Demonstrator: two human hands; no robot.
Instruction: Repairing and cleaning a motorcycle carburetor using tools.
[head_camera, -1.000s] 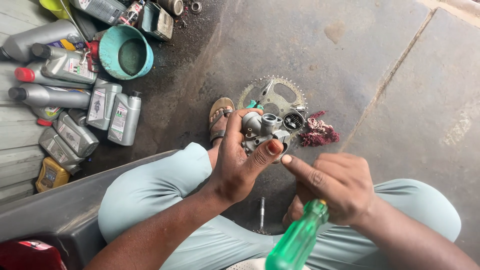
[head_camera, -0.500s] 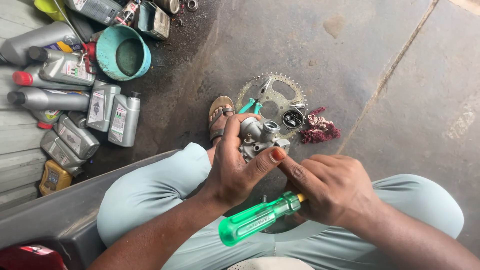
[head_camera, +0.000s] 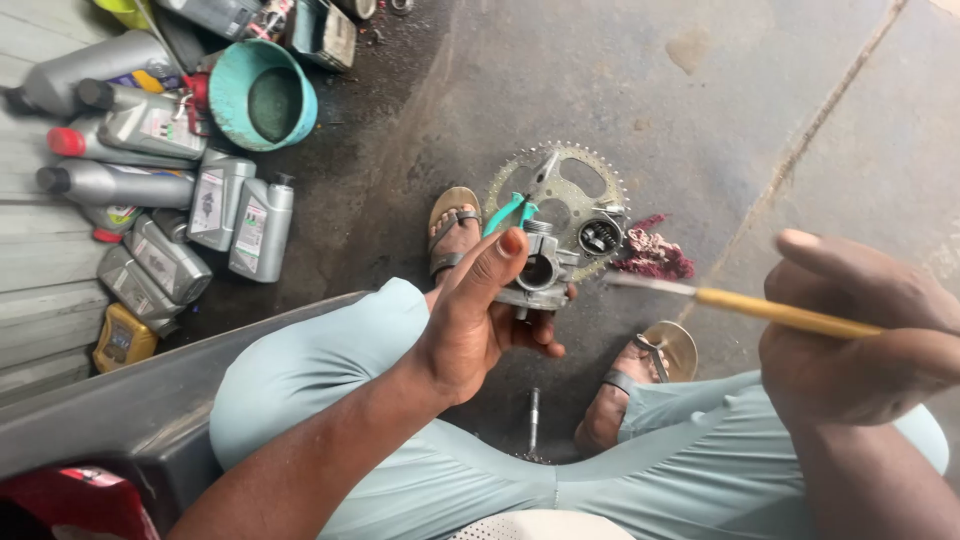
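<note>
My left hand (head_camera: 480, 325) grips a small grey metal carburetor (head_camera: 545, 275) above my knees, thumb along its left side. To the right, my right hand (head_camera: 865, 345) holds a screwdriver (head_camera: 740, 305) with its yellowish shaft pointing left; the flat tip sits just right of the carburetor, apart from it. The screwdriver's handle is hidden inside my fist. Under the carburetor a toothed sprocket (head_camera: 595, 185) lies on the concrete floor with green-handled pliers (head_camera: 505, 212) on it.
Several grey oil bottles (head_camera: 215, 205) and a teal bowl (head_camera: 262, 95) stand at the left. A red rag (head_camera: 655, 255) lies beside the sprocket. A metal bolt (head_camera: 534, 415) lies between my sandalled feet. I sit on a grey bench (head_camera: 120, 400).
My right hand has pulled away from the carburetor to the right and turned the screwdriver round: the green handle that stuck out is now in my fist, the blade pointing at the carburetor.
</note>
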